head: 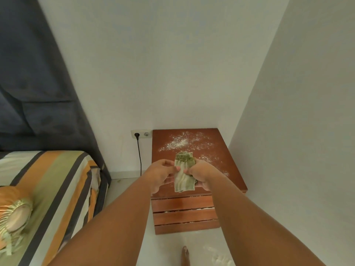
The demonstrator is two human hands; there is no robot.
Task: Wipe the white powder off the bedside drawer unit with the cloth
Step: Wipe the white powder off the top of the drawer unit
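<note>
A reddish-brown wooden bedside drawer unit (pixel 226 150) stands in the corner of the room. White powder (pixel 178 143) is scattered over the back and right of its top. A folded green and pale cloth (pixel 184 173) is held above the front of the top. My left hand (pixel 160 174) grips its left edge and my right hand (pixel 201 174) grips its right edge, both lifted off the surface.
A bed with a striped cover (pixel 51 189) lies at the left, a dark headboard (pixel 38 73) behind it. A wall socket with a black cable (pixel 139 150) is left of the unit. White walls close in behind and right. Powder lies on the floor (pixel 219 256) by a bare foot (pixel 185 255).
</note>
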